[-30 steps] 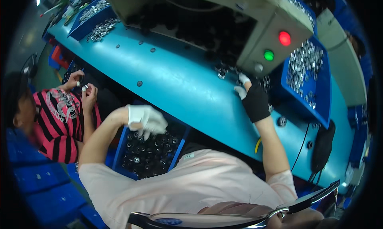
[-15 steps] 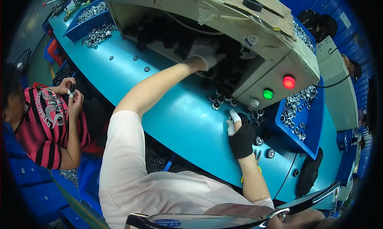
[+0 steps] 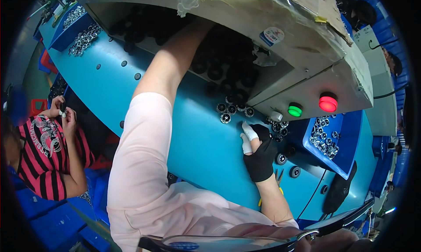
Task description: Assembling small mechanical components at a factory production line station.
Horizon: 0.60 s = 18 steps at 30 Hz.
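Observation:
My left arm [image 3: 166,72] stretches up and away from me into the dark opening of a beige machine [image 3: 280,46]; the hand itself is hidden under the housing among black round parts [image 3: 228,72]. My right hand [image 3: 258,153], in a black glove with white fingertip covers, rests on the blue table [image 3: 193,142] with its fingers curled. I cannot tell whether it holds anything. Small round silver parts [image 3: 226,116] lie just left of it, and two black rings [image 3: 287,164] just right.
A green button [image 3: 294,110] and a red button [image 3: 328,103] sit on the machine's front. A blue tray [image 3: 346,133] with metal parts lies to the right. Another person in a red and black striped shirt [image 3: 44,155] works at the left. More blue trays [image 3: 72,30] stand far left.
My left hand has risen from the bin of black parts below the table and gone into the machine opening. My right hand has slid down the table toward me.

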Each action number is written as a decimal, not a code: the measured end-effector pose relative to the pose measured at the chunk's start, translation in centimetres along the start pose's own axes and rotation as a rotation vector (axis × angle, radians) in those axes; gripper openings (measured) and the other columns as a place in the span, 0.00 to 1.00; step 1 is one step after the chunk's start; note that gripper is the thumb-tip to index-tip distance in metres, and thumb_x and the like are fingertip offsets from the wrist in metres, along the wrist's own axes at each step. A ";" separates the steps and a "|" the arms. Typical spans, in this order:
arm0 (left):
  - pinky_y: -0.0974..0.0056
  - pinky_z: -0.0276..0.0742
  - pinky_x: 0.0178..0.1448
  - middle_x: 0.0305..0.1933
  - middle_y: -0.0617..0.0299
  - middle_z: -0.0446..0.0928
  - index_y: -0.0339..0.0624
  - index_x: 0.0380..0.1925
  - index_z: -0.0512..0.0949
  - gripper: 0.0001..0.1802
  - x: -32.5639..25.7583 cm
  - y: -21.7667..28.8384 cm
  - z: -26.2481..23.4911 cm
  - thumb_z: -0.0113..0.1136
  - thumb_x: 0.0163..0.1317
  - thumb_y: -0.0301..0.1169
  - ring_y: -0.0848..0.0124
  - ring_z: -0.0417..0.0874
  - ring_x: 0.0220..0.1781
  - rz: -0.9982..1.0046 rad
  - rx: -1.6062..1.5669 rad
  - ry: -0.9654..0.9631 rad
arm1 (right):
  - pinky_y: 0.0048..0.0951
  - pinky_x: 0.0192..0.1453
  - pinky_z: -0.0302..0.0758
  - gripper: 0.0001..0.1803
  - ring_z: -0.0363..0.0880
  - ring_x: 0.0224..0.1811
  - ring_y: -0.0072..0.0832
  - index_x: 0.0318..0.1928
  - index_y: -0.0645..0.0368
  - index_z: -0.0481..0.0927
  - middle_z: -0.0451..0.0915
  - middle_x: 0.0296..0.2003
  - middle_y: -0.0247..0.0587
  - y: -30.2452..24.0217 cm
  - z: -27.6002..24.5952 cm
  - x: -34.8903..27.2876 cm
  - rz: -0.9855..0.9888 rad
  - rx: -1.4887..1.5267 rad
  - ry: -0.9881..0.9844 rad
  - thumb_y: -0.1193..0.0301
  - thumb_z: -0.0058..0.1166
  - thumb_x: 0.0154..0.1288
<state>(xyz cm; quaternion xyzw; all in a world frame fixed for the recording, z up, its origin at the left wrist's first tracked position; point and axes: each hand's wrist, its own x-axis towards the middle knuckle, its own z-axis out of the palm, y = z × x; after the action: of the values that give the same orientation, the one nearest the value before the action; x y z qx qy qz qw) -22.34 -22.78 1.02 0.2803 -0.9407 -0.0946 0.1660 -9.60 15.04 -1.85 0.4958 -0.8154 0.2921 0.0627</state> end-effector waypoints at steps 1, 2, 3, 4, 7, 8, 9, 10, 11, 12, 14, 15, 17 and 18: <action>0.59 0.62 0.50 0.47 0.57 0.73 0.40 0.52 0.74 0.22 -0.3 0.1 0.5 0.49 0.64 0.42 0.63 0.70 0.46 0.006 -0.014 0.005 | 0.35 0.32 0.75 0.25 0.79 0.34 0.40 0.51 0.53 0.79 0.78 0.41 0.46 -0.1 -0.3 0.0 0.020 0.021 -0.028 0.78 0.60 0.47; 0.60 0.63 0.48 0.46 0.57 0.73 0.39 0.52 0.75 0.22 -0.6 0.2 0.8 0.50 0.64 0.41 0.63 0.71 0.45 0.011 -0.028 0.014 | 0.35 0.32 0.75 0.25 0.79 0.34 0.40 0.51 0.53 0.79 0.78 0.41 0.46 -0.1 -0.1 0.0 0.027 0.023 -0.029 0.78 0.60 0.47; 0.61 0.64 0.46 0.44 0.58 0.74 0.39 0.52 0.75 0.21 -1.0 0.2 1.0 0.50 0.64 0.40 0.64 0.71 0.43 0.022 -0.049 0.027 | 0.36 0.33 0.76 0.25 0.79 0.34 0.41 0.51 0.54 0.79 0.78 0.40 0.47 0.0 0.1 0.2 0.009 0.051 0.036 0.79 0.60 0.47; 0.61 0.65 0.45 0.43 0.58 0.74 0.39 0.51 0.75 0.21 -1.5 0.3 1.1 0.50 0.64 0.40 0.65 0.72 0.41 0.027 -0.079 0.047 | 0.36 0.35 0.76 0.25 0.79 0.35 0.42 0.50 0.54 0.79 0.78 0.39 0.48 0.0 0.2 0.2 0.000 0.079 0.103 0.79 0.60 0.48; 0.64 0.67 0.39 0.39 0.59 0.75 0.37 0.51 0.75 0.19 -4.1 -0.1 0.0 0.51 0.64 0.37 0.68 0.73 0.36 0.031 -0.258 0.125 | 0.36 0.41 0.76 0.22 0.79 0.37 0.45 0.50 0.58 0.78 0.79 0.38 0.50 -0.5 0.0 0.9 0.022 0.222 0.206 0.82 0.60 0.52; 0.65 0.68 0.38 0.37 0.59 0.75 0.37 0.50 0.75 0.19 -5.1 0.0 -1.0 0.52 0.64 0.37 0.68 0.74 0.35 0.027 -0.386 0.152 | 0.36 0.42 0.76 0.21 0.79 0.38 0.45 0.50 0.59 0.78 0.79 0.39 0.50 -0.5 0.0 1.0 0.053 0.251 0.230 0.82 0.60 0.53; 0.66 0.69 0.36 0.36 0.59 0.75 0.36 0.50 0.76 0.19 -6.5 0.1 -1.9 0.52 0.64 0.36 0.69 0.74 0.33 0.018 -0.543 0.164 | 0.36 0.44 0.76 0.21 0.80 0.39 0.45 0.50 0.61 0.78 0.80 0.39 0.51 -0.5 -0.1 0.6 0.084 0.277 0.211 0.81 0.60 0.53; 0.66 0.69 0.34 0.35 0.59 0.76 0.36 0.50 0.76 0.18 -8.0 0.6 -2.8 0.52 0.64 0.35 0.70 0.75 0.31 -0.002 -0.736 0.143 | 0.35 0.44 0.76 0.20 0.81 0.40 0.43 0.51 0.61 0.77 0.80 0.40 0.52 0.0 -0.2 0.8 0.093 0.345 0.223 0.80 0.60 0.55; 0.67 0.70 0.33 0.33 0.60 0.76 0.35 0.49 0.76 0.18 -9.8 0.9 -3.8 0.53 0.64 0.34 0.71 0.75 0.30 -0.039 -0.939 0.102 | 0.34 0.45 0.76 0.20 0.81 0.40 0.43 0.50 0.61 0.77 0.81 0.40 0.52 0.0 -0.4 0.7 0.168 0.416 0.189 0.80 0.59 0.55; 0.68 0.71 0.31 0.32 0.60 0.76 0.35 0.49 0.76 0.17 -11.9 1.6 -4.9 0.53 0.64 0.34 0.72 0.76 0.28 -0.085 -1.135 0.046 | 0.34 0.45 0.76 0.19 0.81 0.40 0.42 0.50 0.61 0.77 0.81 0.40 0.52 -0.1 -0.7 0.7 0.244 0.482 0.160 0.79 0.59 0.56; 0.70 0.73 0.27 0.29 0.60 0.77 0.34 0.49 0.76 0.16 -16.6 2.9 -6.5 0.54 0.64 0.32 0.73 0.77 0.25 -0.161 -1.369 -0.134 | 0.34 0.46 0.77 0.19 0.82 0.40 0.42 0.49 0.60 0.78 0.82 0.39 0.51 0.6 -0.6 0.5 0.179 0.356 0.192 0.78 0.60 0.55; 0.71 0.73 0.26 0.28 0.61 0.77 0.33 0.48 0.77 0.16 -19.3 3.3 -7.3 0.54 0.64 0.31 0.74 0.77 0.23 -0.155 -1.351 -0.220 | 0.34 0.46 0.76 0.19 0.82 0.41 0.42 0.49 0.61 0.78 0.81 0.40 0.51 0.5 -0.6 0.5 0.189 0.426 0.191 0.78 0.60 0.55; 0.71 0.75 0.24 0.30 0.58 0.79 0.29 0.49 0.76 0.18 -23.6 3.5 -7.0 0.54 0.65 0.32 0.75 0.78 0.21 -0.095 -1.302 -0.398 | 0.34 0.46 0.76 0.18 0.82 0.41 0.42 0.48 0.62 0.78 0.81 0.41 0.50 0.4 -0.3 0.3 0.203 0.520 0.192 0.77 0.61 0.54; 0.71 0.78 0.27 0.33 0.56 0.79 0.28 0.50 0.75 0.18 -25.7 4.8 -6.9 0.55 0.65 0.31 0.75 0.78 0.22 -0.160 -1.333 -0.380 | 0.33 0.46 0.76 0.19 0.82 0.41 0.42 0.48 0.62 0.78 0.81 0.41 0.51 0.1 -0.5 0.3 0.192 0.531 0.195 0.77 0.61 0.53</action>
<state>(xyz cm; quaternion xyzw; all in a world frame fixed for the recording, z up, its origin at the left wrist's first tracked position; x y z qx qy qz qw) -1.96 -5.00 2.04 0.1658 -0.6713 -0.7111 0.1275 -9.94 15.08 -1.32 0.3848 -0.7437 0.5463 -0.0190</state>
